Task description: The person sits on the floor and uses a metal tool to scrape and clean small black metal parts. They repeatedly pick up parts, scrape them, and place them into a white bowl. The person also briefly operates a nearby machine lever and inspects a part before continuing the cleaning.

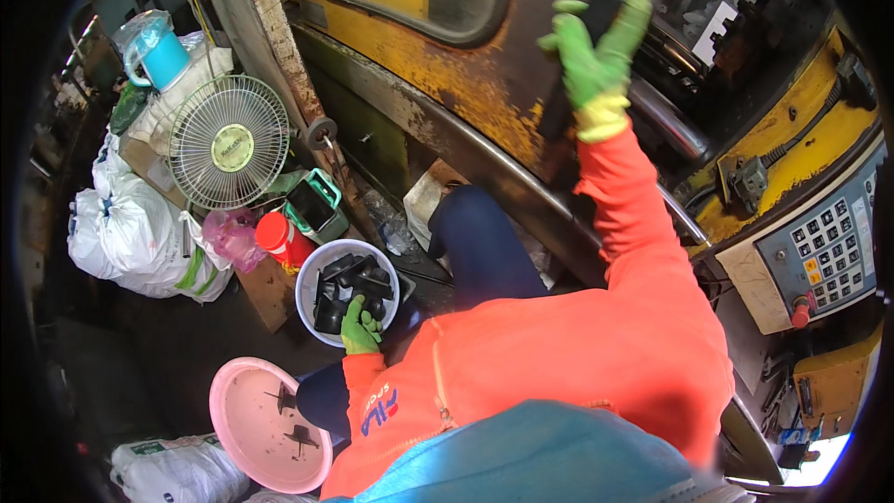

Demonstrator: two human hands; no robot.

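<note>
My right hand point(596, 61), in a green glove with a yellow cuff, is raised to the machine's sliding door. Its fingers lie on both sides of a long black door handle point(556, 112), which runs under the palm. Low on my left is my left hand point(361, 327), also gloved in green, over the near rim of a white basin point(303, 303). Its fingers are curled, and whatever they hold is hidden. Several black plastic parts point(352, 277) fill the basin and lie right against the glove.
A pink basin point(233, 419) with a few dark pieces stands nearer me. Behind the white basin are a red container point(284, 240), a green-and-black box point(317, 200), a fan point(230, 142) and white bags point(130, 233). A control panel point(824, 247) is at the right.
</note>
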